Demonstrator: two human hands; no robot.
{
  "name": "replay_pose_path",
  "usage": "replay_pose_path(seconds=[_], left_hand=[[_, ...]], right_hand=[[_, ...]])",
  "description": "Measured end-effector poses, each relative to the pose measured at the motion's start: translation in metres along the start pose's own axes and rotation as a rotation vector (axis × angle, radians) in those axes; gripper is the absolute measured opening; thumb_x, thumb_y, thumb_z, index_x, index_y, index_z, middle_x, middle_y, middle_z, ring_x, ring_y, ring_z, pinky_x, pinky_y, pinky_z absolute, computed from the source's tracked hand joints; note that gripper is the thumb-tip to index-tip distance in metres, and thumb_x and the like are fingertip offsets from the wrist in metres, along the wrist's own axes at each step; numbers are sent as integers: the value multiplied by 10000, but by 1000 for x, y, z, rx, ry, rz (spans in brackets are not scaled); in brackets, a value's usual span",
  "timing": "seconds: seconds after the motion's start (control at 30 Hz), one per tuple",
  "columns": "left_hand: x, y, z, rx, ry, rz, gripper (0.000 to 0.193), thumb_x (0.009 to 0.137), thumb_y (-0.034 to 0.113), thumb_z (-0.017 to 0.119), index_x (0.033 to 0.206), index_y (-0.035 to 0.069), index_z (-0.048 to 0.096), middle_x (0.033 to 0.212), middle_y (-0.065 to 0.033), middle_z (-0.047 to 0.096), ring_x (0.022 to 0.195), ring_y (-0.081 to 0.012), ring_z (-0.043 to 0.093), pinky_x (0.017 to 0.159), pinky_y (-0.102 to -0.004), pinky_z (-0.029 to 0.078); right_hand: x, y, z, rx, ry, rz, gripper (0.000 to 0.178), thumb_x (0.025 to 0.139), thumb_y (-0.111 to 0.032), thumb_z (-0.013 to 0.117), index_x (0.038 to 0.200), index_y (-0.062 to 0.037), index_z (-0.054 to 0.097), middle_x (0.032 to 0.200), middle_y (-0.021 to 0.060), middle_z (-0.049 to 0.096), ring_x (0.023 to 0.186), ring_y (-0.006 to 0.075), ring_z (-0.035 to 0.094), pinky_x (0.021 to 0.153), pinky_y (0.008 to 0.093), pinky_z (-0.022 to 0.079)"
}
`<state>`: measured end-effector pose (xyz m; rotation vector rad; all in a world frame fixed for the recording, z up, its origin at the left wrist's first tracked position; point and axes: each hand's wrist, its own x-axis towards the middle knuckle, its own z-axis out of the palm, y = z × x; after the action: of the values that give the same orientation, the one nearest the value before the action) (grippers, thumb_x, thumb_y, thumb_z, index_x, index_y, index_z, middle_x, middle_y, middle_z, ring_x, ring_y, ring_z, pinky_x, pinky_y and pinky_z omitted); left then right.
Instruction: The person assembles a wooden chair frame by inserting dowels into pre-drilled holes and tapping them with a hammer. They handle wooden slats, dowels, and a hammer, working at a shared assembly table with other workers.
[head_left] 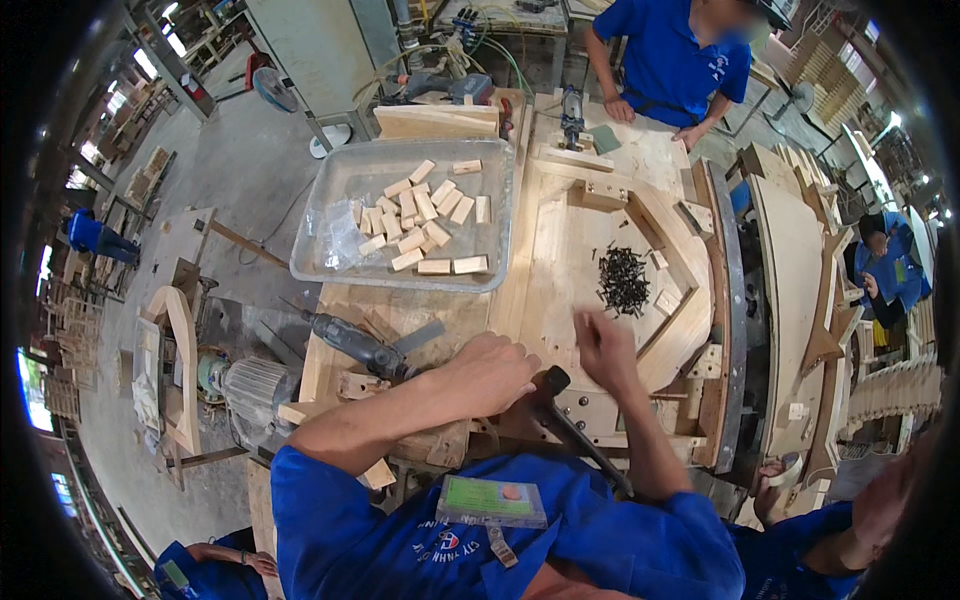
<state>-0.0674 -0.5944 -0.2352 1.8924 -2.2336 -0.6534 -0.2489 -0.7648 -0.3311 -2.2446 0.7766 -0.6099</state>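
Note:
My left hand (pixel 497 375) is above the near edge of the wooden workbench, its fingers curled closed; whatever they hold is hidden. To its right my right hand (pixel 603 348) hovers just short of a pile of dark screws (pixel 623 281), fingers bent together; I cannot make out anything in them. Between my wrists a black bar with a rounded end (pixel 572 425) slants toward my body. The screws lie on a pale board, inside an angled wooden frame (pixel 675 335). Left of my left forearm, a grey power drill (pixel 352 343) lies on the bench.
A clear plastic tray (pixel 303 235) holds many small wooden blocks (pixel 425 205) and a plastic bag. Across the bench stands a co-worker in blue (pixel 665 60), hands on the board. A motor (pixel 258 390) sits at left. Another person in blue is close at the lower right.

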Motion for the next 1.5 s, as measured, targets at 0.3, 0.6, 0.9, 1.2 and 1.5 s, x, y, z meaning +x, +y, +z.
replay_pose_path(seconds=[0.3, 0.6, 0.9, 1.2, 1.5], left_hand=[[16, -1, -2, 45, -49, -116, 401, 998, 341, 685, 1256, 37, 729, 1003, -228, 754, 1006, -426, 724, 927, -528, 557], [-5, 8, -11, 110, -118, -127, 414, 937, 301, 766, 1262, 53, 699, 1035, -173, 746, 988, -397, 708, 880, -503, 551], [-15, 0, -4, 83, 45, -58, 438, 897, 277, 808, 1266, 64, 706, 938, -143, 730, 917, -352, 712, 818, -478, 553], [-11, 4, -10, 30, 55, -115, 447, 899, 272, 806, 1272, 47, 706, 962, -167, 739, 936, -374, 709, 850, -485, 547], [-8, 10, -21, -10, -28, -111, 467, 1003, 306, 719, 1342, -13, 687, 1056, -260, 734, 984, -437, 690, 895, -514, 545]], right_hand=[[156, -101, 62, -438, -387, -382, 247, 708, -281, 738, 734, -38, 772, 806, 235, 748, 779, 415, 757, 666, 527, 585], [18, -55, -15, 522, -341, -249, 273, 1013, -309, 683, 978, -39, 714, 842, 158, 714, 737, 333, 677, 671, 444, 520], [-144, 47, 7, -243, -296, -174, 383, 910, -420, 769, 1104, -124, 623, 984, 127, 629, 899, 372, 655, 718, 517, 530], [-150, 50, 29, -227, -213, -193, 362, 844, -338, 779, 1087, -132, 606, 1008, 116, 594, 921, 338, 623, 744, 492, 509], [-154, 58, 32, -268, -183, -263, 294, 839, -292, 732, 1045, -124, 604, 968, 110, 583, 903, 322, 615, 761, 469, 522]])
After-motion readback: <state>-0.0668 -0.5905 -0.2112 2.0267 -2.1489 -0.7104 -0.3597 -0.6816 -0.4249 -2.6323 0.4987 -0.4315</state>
